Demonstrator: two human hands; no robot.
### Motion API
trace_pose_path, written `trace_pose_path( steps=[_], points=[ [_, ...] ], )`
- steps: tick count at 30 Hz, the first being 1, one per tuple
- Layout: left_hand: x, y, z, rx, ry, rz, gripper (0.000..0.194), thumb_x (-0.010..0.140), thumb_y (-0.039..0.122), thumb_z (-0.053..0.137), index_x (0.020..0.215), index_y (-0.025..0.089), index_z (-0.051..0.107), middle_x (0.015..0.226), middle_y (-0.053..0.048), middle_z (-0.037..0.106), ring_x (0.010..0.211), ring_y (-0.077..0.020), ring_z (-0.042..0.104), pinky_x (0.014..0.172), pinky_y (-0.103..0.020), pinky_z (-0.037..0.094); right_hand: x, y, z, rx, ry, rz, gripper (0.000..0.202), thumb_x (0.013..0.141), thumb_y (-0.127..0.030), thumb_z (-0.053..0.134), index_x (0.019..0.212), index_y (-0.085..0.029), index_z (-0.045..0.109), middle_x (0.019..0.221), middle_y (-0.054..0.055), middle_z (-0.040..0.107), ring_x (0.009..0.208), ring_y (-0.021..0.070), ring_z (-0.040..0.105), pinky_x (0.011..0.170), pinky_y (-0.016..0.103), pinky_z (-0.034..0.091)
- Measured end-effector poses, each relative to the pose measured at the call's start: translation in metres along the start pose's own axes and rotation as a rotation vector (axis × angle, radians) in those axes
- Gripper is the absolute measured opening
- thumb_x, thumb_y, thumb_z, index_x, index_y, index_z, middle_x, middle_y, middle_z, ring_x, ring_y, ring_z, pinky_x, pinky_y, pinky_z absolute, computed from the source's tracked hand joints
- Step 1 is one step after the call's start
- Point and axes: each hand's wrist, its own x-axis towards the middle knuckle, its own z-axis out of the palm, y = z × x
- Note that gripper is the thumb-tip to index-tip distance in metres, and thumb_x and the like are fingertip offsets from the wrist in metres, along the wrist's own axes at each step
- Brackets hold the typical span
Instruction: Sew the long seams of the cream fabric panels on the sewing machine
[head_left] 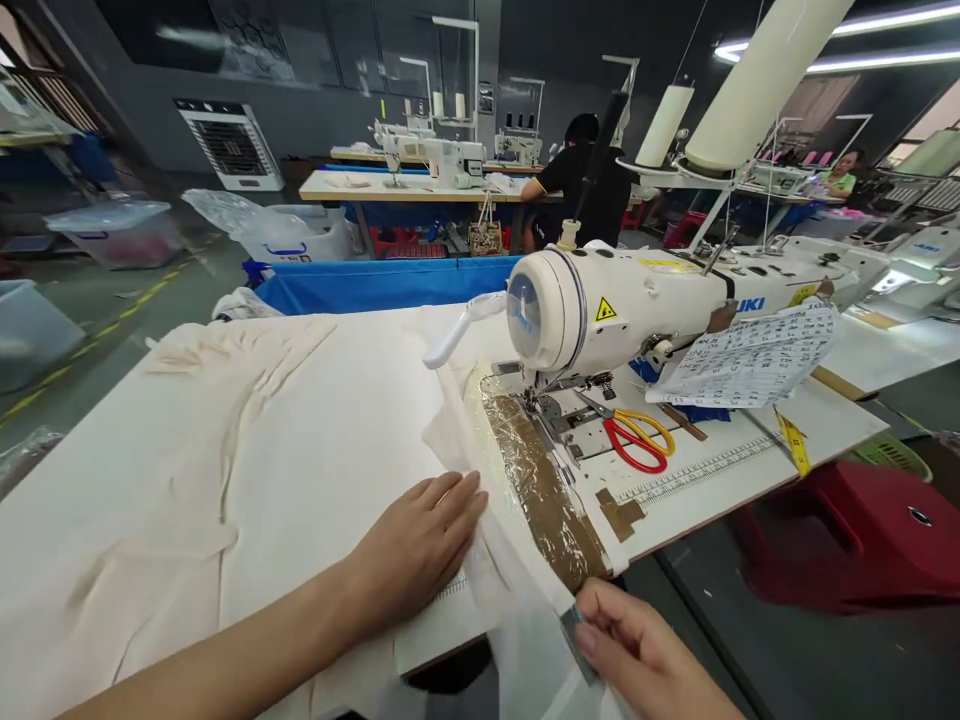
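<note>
Across the white table lies pale, sheer cream fabric (255,400), running to the sewing machine (585,305) and over the front edge. My left hand (424,535) rests flat on the fabric, palm down, fingers extended and side by side. At the table's front edge, my right hand (637,640) pinches the fabric's edge beside a small grey strip (577,640). Brown tape under clear film (544,490) covers the machine bed between the needle area and my right hand. Red and yellow scissors (641,440) lie right of the needle.
A handwritten paper (750,355) hangs on the machine. Thread cones (664,125) stand above it. A yellow tape measure (793,443) and a red stool (832,540) are at the right. Blue cloth (397,285) lies behind the table. A person in black (589,185) sits further back.
</note>
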Motion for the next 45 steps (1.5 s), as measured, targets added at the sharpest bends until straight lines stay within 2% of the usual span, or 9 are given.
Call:
trace_pose_path(
  steps=[3, 5, 7, 10, 12, 18, 24, 32, 45],
  points=[
    [-0.011, 0.002, -0.007, -0.022, 0.023, 0.049, 0.033, 0.098, 0.018, 0.038, 0.121, 0.012, 0.061, 0.127, -0.014, 0.064, 0.109, -0.0263, 0.063, 0.088, -0.04, 0.056, -0.011, 0.011, -0.008, -0.078, 0.015, 0.037, 0.048, 0.093, -0.065, 0.048, 0.075, -0.022, 0.042, 0.069, -0.004, 0.038, 0.063, 0.0139, 0.036, 0.06, 0.025, 0.032],
    [-0.015, -0.001, -0.009, -0.063, 0.032, 0.059, 0.031, 0.098, 0.019, 0.04, 0.119, 0.013, 0.062, 0.127, -0.013, 0.065, 0.108, -0.0256, 0.063, 0.089, -0.04, 0.056, -0.016, 0.013, -0.015, -0.255, 0.097, -0.009, 0.044, 0.098, -0.06, 0.042, 0.074, -0.022, 0.043, 0.071, -0.002, 0.044, 0.065, 0.0157, 0.041, 0.061, 0.026, 0.035],
    [-0.016, -0.006, -0.008, -0.118, 0.04, 0.052, 0.028, 0.098, 0.02, 0.042, 0.116, 0.015, 0.063, 0.128, -0.012, 0.064, 0.118, -0.0265, 0.059, 0.096, -0.041, 0.053, -0.018, 0.007, -0.017, -0.501, 0.198, -0.097, 0.036, 0.102, -0.048, 0.038, 0.077, -0.023, 0.045, 0.078, 0.001, 0.052, 0.071, 0.0181, 0.049, 0.065, 0.028, 0.038],
    [-0.017, -0.014, -0.004, -0.175, 0.032, 0.063, 0.027, 0.097, 0.02, 0.042, 0.115, 0.016, 0.062, 0.134, -0.014, 0.059, 0.131, -0.0287, 0.05, 0.105, -0.046, 0.048, -0.016, -0.013, -0.005, -0.815, 0.325, -0.246, 0.022, 0.103, -0.031, 0.04, 0.084, -0.024, 0.049, 0.081, 0.001, 0.058, 0.07, 0.0182, 0.056, 0.064, 0.028, 0.039],
    [-0.019, -0.016, 0.0, -0.183, 0.023, 0.071, 0.029, 0.097, 0.021, 0.042, 0.119, 0.014, 0.06, 0.135, -0.015, 0.058, 0.129, -0.0284, 0.052, 0.106, -0.046, 0.048, -0.006, -0.027, 0.012, -0.897, 0.375, -0.333, 0.018, 0.102, -0.027, 0.042, 0.085, -0.025, 0.049, 0.073, -0.001, 0.058, 0.062, 0.0167, 0.055, 0.058, 0.028, 0.037],
    [-0.026, -0.016, 0.008, -0.221, 0.018, 0.036, 0.039, 0.098, 0.028, 0.044, 0.133, 0.012, 0.053, 0.14, -0.015, 0.055, 0.132, -0.0279, 0.049, 0.11, -0.046, 0.045, 0.055, -0.041, 0.06, -0.928, 0.465, -0.451, 0.014, 0.1, -0.021, 0.04, 0.104, -0.019, 0.054, 0.076, 0.001, 0.064, 0.062, 0.0178, 0.062, 0.059, 0.028, 0.04],
    [-0.029, -0.016, 0.013, -0.213, 0.026, 0.029, 0.043, 0.098, 0.032, 0.046, 0.135, 0.012, 0.052, 0.143, -0.017, 0.052, 0.135, -0.0307, 0.046, 0.109, -0.047, 0.045, 0.094, -0.038, 0.071, -1.07, 0.504, -0.427, 0.019, 0.097, -0.018, 0.039, 0.101, -0.016, 0.057, 0.076, 0.005, 0.067, 0.065, 0.022, 0.067, 0.057, 0.029, 0.038],
    [-0.03, -0.019, 0.015, -0.171, 0.056, 0.045, 0.044, 0.099, 0.034, 0.04, 0.134, 0.012, 0.054, 0.14, -0.016, 0.055, 0.132, -0.0293, 0.049, 0.107, -0.044, 0.046, 0.104, -0.035, 0.069, -1.116, 0.467, -0.416, 0.018, 0.099, -0.018, 0.04, 0.109, -0.017, 0.055, 0.087, 0.006, 0.071, 0.074, 0.0217, 0.069, 0.063, 0.028, 0.042],
    [-0.029, -0.018, 0.014, -0.161, 0.041, 0.044, 0.042, 0.1, 0.033, 0.038, 0.132, 0.012, 0.055, 0.139, -0.016, 0.055, 0.131, -0.0296, 0.05, 0.107, -0.045, 0.044, 0.105, -0.035, 0.068, -1.14, 0.437, -0.446, 0.017, 0.098, -0.018, 0.039, 0.101, -0.018, 0.055, 0.082, 0.004, 0.069, 0.07, 0.0182, 0.065, 0.063, 0.026, 0.04]
  ],
)
